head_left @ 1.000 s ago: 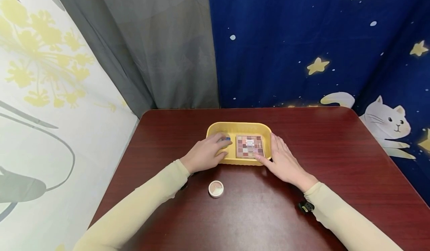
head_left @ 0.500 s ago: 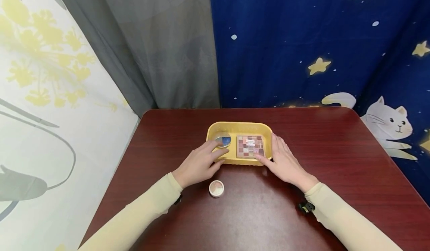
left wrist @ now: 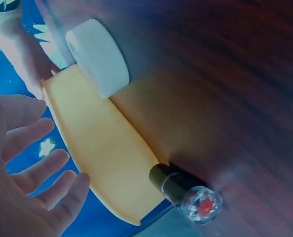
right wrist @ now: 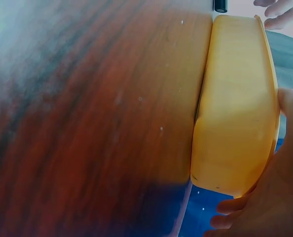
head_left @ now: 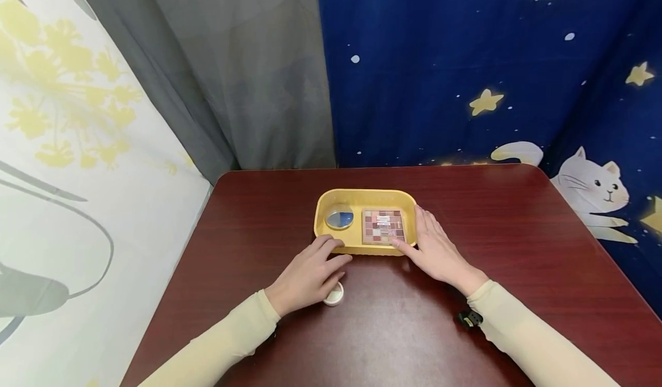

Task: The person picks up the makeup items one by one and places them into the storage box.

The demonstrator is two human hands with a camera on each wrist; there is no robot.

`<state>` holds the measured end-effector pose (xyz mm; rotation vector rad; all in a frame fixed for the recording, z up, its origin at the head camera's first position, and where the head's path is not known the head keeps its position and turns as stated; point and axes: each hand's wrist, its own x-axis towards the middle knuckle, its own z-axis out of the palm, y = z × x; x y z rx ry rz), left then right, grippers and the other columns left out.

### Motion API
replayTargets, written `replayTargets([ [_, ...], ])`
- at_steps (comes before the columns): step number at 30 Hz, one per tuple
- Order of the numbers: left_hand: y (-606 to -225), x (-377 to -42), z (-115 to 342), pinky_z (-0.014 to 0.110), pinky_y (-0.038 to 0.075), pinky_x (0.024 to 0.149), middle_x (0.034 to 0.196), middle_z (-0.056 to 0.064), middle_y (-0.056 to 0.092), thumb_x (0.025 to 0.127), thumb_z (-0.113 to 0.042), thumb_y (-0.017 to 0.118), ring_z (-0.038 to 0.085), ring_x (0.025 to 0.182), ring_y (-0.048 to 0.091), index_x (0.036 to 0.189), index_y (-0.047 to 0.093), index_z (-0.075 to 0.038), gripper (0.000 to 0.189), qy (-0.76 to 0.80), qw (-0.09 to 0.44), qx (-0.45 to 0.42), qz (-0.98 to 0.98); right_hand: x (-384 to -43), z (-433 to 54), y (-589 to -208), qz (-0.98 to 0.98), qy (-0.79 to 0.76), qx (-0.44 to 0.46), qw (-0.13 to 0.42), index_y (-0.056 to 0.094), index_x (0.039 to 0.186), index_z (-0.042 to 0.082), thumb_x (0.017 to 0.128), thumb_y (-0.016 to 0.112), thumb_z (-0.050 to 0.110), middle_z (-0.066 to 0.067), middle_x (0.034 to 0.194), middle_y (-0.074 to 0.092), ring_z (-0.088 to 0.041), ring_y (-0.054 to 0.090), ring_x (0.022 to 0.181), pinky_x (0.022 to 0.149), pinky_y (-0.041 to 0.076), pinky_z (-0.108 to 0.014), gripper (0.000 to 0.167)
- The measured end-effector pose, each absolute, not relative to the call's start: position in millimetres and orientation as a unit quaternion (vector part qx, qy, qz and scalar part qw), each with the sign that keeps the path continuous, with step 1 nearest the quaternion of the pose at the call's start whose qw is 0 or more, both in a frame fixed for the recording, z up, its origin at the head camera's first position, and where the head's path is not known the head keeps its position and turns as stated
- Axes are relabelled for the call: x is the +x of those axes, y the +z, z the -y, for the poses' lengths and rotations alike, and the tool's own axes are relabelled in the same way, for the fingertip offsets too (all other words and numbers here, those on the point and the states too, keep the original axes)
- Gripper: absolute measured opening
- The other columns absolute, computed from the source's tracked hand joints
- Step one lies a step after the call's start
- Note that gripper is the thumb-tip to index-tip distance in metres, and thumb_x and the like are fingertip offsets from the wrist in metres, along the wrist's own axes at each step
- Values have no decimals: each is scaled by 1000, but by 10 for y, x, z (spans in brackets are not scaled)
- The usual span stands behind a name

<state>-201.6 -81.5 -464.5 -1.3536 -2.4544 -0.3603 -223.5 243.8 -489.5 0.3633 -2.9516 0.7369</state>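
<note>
My left hand (head_left: 307, 272) hovers in front of the tray, fingers spread and loosely bent. Its thumb side partly covers a small round white makeup compact (head_left: 334, 296); whether they touch I cannot tell. The left wrist view shows that hand (left wrist: 33, 182) holding nothing, with the white compact (left wrist: 99, 59) apart from it. My right hand (head_left: 439, 249) rests against the right end of the yellow tray (head_left: 362, 250), fingers straight along the outside and thumb over the front rim. Inside the tray lie a round clear case with blue in it (head_left: 339, 219) and an eyeshadow palette (head_left: 383, 226).
A small black tube with a clear faceted end (left wrist: 186, 195) is near the tray in the left wrist view; my left hand hides it from the head view. Dark red tabletop (head_left: 465, 203) surrounds the tray. Curtains (head_left: 258, 88) hang behind the table.
My left hand has withdrawn from the round clear case, leaving it in the tray's left part, and moved towards me over the white compact. The right hand stays at the tray.
</note>
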Motion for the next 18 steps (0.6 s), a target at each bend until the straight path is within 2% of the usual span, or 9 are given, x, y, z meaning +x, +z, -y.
replayTargets([
  [8, -4711, -1967, 853, 37, 48, 92, 121, 8, 57, 91, -17, 72, 24, 113, 51, 121, 70, -13, 31, -124, 161, -493, 846, -2239, -2429, -4882, 964, 236, 117, 43, 2, 159, -3, 94, 58, 63, -24, 164, 13, -41, 14, 150, 118, 15, -56, 108],
  [18, -4810, -1910, 922, 39, 47, 94, 124, 5, 57, 95, -26, 65, 21, 114, 51, 128, 67, -18, 34, -83, 73, -494, 863, -2231, -2430, -4880, 964, 236, 113, 36, 2, 160, -2, 94, 59, 63, -23, 164, 12, -41, 14, 150, 118, 15, -55, 108],
])
